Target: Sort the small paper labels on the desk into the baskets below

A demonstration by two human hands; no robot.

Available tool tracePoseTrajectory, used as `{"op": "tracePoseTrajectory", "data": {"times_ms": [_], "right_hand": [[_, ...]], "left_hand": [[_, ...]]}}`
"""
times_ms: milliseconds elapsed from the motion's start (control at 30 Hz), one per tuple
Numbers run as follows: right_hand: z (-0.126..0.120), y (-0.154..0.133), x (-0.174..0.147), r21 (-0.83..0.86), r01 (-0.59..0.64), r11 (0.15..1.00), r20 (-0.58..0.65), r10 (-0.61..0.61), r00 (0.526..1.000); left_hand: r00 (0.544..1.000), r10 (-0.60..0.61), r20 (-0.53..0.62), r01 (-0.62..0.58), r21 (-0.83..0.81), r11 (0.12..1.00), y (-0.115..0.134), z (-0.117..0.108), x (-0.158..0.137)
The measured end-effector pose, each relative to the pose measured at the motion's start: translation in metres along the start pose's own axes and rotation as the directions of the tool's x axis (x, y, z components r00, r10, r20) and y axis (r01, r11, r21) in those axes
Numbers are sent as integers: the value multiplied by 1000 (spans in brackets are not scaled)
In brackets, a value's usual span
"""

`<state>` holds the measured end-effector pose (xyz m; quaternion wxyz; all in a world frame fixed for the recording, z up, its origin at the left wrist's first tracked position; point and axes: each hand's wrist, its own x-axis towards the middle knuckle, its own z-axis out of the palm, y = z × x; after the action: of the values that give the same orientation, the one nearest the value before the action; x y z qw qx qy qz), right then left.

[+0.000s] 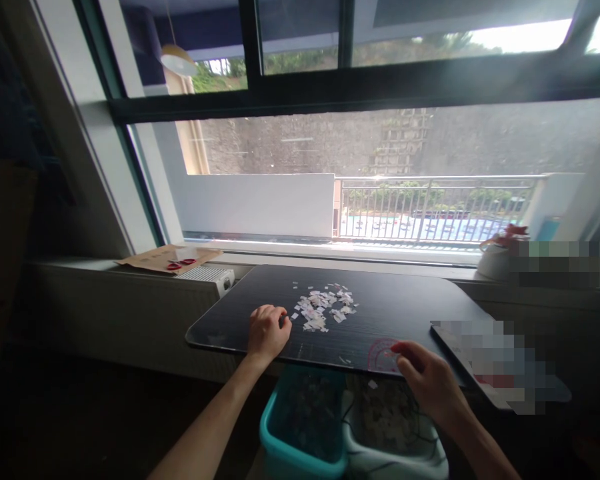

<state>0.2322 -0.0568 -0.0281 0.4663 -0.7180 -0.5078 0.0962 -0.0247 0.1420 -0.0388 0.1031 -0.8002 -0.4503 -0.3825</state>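
Small white paper pieces [320, 308] lie in a loose pile on the dark tabletop [400, 303]. My left hand [269, 331] rests on the table just left of the pile, its fingers curled; whatever they hold, if anything, is hidden. Near the front edge, my right hand [430, 380] has thumb and forefinger pinched together beside a red circular print [383, 353]. I cannot make out anything in that pinch. One paper scrap [373, 385] shows below the edge, over a pale bin [395, 460] with many pieces inside. Left of it stands a turquoise bin [300, 453] with dim contents.
A sheet or board, partly blurred [500, 367], lies at the table's right edge. Red-handled scissors [180, 265] rest on brown paper [150, 259] on the left ledge, by a white radiator [213, 280]. A white pot [495, 260] stands on the right sill beneath the window.
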Motion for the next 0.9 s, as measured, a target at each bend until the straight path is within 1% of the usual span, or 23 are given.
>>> {"op": "tracePoseTrajectory", "data": {"times_ms": [100, 233, 367, 467, 567, 633, 700, 800, 900], "right_hand": [[-4, 5, 0, 4, -16, 1000, -12, 16, 1000], [5, 4, 10, -4, 37, 999, -20, -37, 999], [25, 10, 43, 46, 36, 998, -9, -35, 999], [35, 16, 76, -73, 62, 995, -65, -67, 996], [42, 20, 102, -160, 30, 987, -80, -43, 996], [47, 21, 112, -217, 16, 976, -58, -29, 998], [54, 18, 117, -260, 37, 965, -17, -43, 999], [69, 9, 116, -290, 124, 949, 65, -109, 992], [76, -3, 109, -284, 235, 930, 158, -197, 968]], "left_hand": [[1000, -1, 2, 1, 9, 1000, -1, 1, 0], [1000, 9, -11, -9, 24, 1000, -1, 2, 0], [1000, 17, -21, -17, 18, 1000, -1, 2, 0], [1000, 12, -11, -12, 11, 1000, 0, 1, 0], [1000, 2, -4, -2, 6, 1000, 0, 1, -1], [1000, -4, -8, 4, 3, 1000, 0, 1, -1], [1000, -5, -11, 5, 0, 1000, 0, 1, -1], [1000, -2, -11, 2, -2, 1000, 1, 1, 0], [1000, -3, -12, 3, -1, 1000, 1, 1, 0]]}}
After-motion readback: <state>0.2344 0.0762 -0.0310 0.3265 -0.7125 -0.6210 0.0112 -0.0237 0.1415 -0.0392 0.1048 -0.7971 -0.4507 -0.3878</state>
